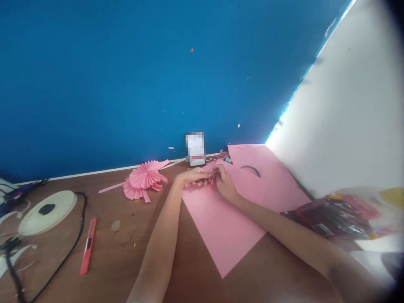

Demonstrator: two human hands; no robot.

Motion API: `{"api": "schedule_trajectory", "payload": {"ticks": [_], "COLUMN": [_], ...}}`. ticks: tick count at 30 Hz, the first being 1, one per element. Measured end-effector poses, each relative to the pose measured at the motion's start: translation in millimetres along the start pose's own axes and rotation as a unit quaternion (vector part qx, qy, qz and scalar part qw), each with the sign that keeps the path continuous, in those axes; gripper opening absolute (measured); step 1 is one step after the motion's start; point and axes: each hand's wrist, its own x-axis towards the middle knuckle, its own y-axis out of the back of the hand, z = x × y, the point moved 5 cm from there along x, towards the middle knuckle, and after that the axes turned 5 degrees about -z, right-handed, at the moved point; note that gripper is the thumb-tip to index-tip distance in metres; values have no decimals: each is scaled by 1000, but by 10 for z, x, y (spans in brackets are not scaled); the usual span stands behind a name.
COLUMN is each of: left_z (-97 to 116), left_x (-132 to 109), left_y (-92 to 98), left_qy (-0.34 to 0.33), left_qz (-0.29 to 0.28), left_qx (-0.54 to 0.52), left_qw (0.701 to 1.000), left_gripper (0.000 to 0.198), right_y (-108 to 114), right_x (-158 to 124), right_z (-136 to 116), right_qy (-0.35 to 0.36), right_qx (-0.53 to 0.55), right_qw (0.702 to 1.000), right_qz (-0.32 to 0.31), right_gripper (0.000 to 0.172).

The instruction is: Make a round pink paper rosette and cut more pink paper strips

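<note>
My left hand (196, 177) and my right hand (222, 180) meet above a large pink paper sheet (225, 235), fingertips pinched close together. Whatever sits between the fingers is too small and too covered to make out; a bit of pink shows there. Both hands are closed. Left of them on the table lie pink pleated paper rosettes (145, 179) with strips sticking out. Just behind the hands, a phone (196, 149) with a lit screen leans upright against the blue wall.
A red box cutter (88, 246) lies on the brown table (126, 256). Further left are a round white disc (47, 212) and a black cable (67, 252). More pink sheets (280, 181) and plastic-wrapped packs (334, 216) lie to the right. A dark ring-shaped object (251, 169) rests on the paper.
</note>
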Motion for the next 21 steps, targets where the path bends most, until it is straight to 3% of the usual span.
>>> {"api": "schedule_trajectory", "payload": {"ticks": [11,21], "left_z": [-50,-11], "left_x": [3,-63], "left_y": [23,35], "left_qy": [-2,8], "left_qz": [7,41], "left_qx": [-59,-59], "left_qw": [998,997], "left_gripper": [29,34], "right_y": [9,-11], "right_x": [-9,-2], "right_z": [-31,-42], "right_qy": [-5,1], "right_qx": [-22,-11], "right_qw": [1000,1000], "right_qz": [2,-21], "right_gripper": [32,29]}}
